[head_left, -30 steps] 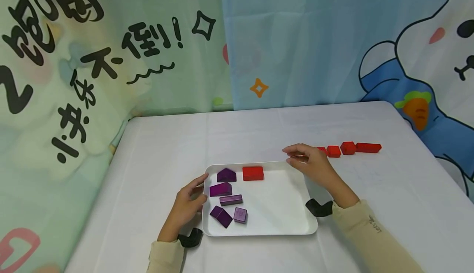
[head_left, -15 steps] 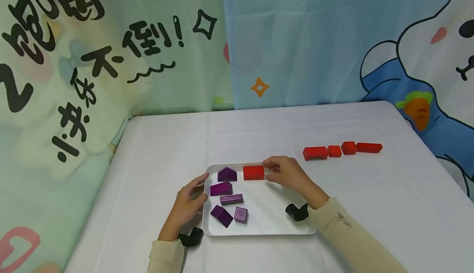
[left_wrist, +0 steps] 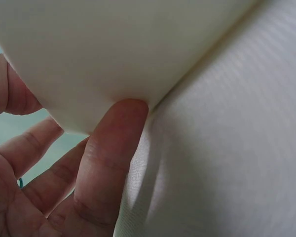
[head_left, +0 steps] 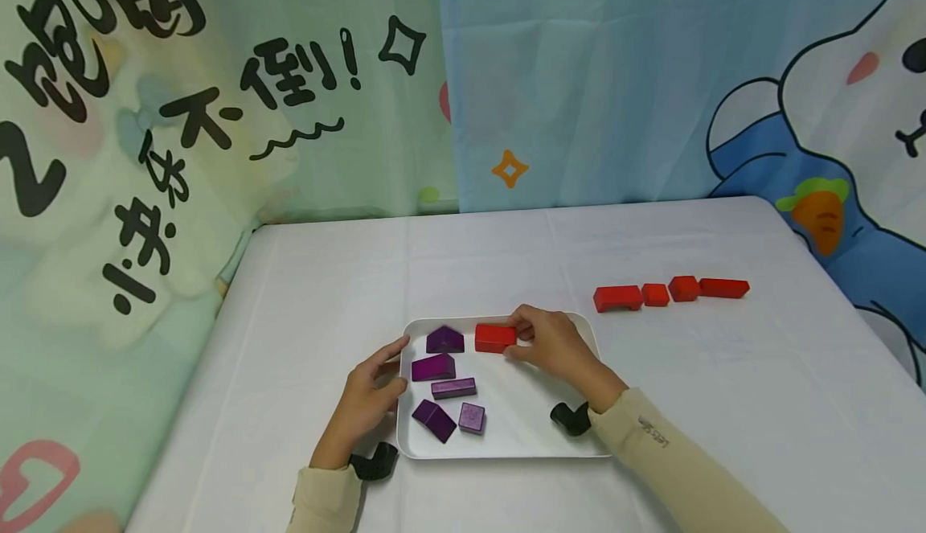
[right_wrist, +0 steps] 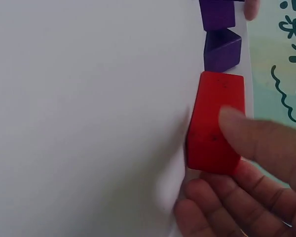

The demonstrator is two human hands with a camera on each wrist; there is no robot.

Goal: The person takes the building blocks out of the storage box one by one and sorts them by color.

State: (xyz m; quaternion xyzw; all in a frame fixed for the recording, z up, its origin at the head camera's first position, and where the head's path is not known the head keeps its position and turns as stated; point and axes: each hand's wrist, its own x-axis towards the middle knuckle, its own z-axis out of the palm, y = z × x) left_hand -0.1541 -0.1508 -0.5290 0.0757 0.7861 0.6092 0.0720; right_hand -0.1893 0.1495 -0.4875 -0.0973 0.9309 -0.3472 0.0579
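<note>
Steadying the tray (head_left: 514, 412) with the left hand (head_left: 365, 396) and pinching the red block (head_left: 492, 338), inside the tray's far edge, with the right hand (head_left: 553, 348) (head view). Clasping the tray (left wrist). Apparently positioning the block; likely needing clean release next (right wrist).

A faintly creased white cloth (head_left: 347, 264) covers the table. Beyond its left edge and far left corner hangs a pale green fabric curtain (head_left: 383, 171) printed with black Chinese lettering (head_left: 191, 127). A light blue fabric curtain (head_left: 615, 75), bearing an orange four-pointed star (head_left: 497, 170), hangs behind the far edge. Past the far right corner shows a white cartoon animal (head_left: 817, 99) with an orange carrot (head_left: 820, 219).
</note>
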